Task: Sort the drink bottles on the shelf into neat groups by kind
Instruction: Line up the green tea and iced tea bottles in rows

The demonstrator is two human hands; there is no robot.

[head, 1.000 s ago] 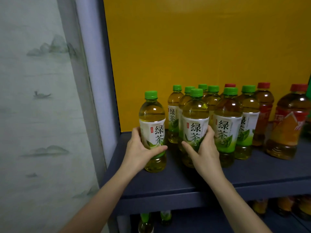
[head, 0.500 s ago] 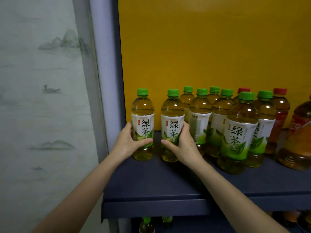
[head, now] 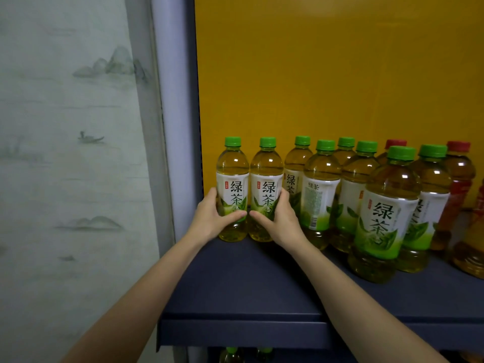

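Observation:
Two green-capped green tea bottles stand side by side at the back left corner of the dark blue shelf [head: 262, 284]. My left hand [head: 210, 218] grips the leftmost green tea bottle [head: 232, 174] low on its label. My right hand [head: 280, 221] grips the second green tea bottle [head: 266, 174] the same way. To their right stand several more green tea bottles [head: 320, 184], two of them nearer the front [head: 387, 213]. Red-capped brown tea bottles [head: 459, 179] stand at the far right, partly hidden behind the green ones.
A yellow back panel [head: 327, 74] closes the shelf behind the bottles. The shelf's pale upright post [head: 172, 127] stands just left of my left hand, with a painted wall beyond. More bottles [head: 231, 355] show on the shelf below. The shelf's front left is bare.
Both hands have carried their green tea bottles back and to the left, into the rear left corner, and brought them together. The camera has moved closer and shifted left.

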